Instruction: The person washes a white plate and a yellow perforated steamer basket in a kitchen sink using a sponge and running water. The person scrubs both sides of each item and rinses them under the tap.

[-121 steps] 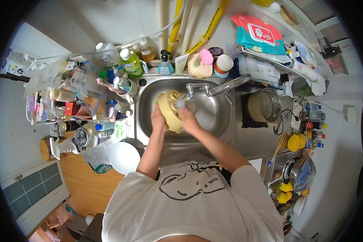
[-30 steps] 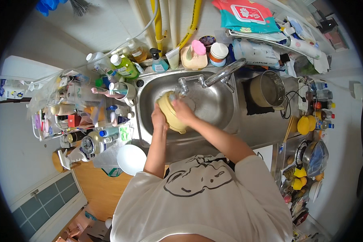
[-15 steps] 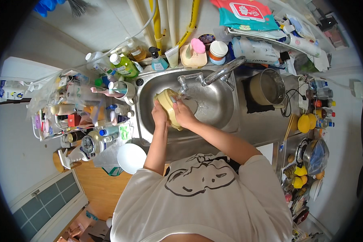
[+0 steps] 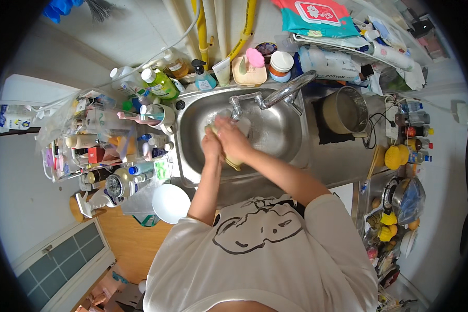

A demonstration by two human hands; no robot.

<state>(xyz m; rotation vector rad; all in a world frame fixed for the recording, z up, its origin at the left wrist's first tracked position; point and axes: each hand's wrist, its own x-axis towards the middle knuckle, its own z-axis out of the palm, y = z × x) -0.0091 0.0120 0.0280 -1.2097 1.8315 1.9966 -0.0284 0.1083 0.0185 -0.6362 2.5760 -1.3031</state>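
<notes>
Over the steel sink [image 4: 291, 156], both of my hands are together on a pale yellow dish-like thing [image 4: 234, 163]. Its lower edge shows below my wrists, while my hands cover most of the rest, so its exact kind is unclear. My left hand [image 4: 212, 145] is closed along its left side. Across its upper part lies my right hand [image 4: 233, 139], with fingers blurred by motion. Just beyond my fingers the spout of the chrome faucet [image 4: 291, 89] points down, and the sink bottom by it looks wet and splashed.
Soap bottles [image 4: 161, 86], a soap dish [image 4: 249, 73] and a lidded jar [image 4: 281, 66] line the sink's back edge. A pot [image 4: 345, 112] stands at right on a dark mat. At left are a cup of toothbrushes [image 4: 161, 117] and a white bowl [image 4: 171, 204].
My right hand has slid up and left over the yellow thing, beside my left hand. The yellow thing has turned and is now mostly hidden; its broad side showed before.
</notes>
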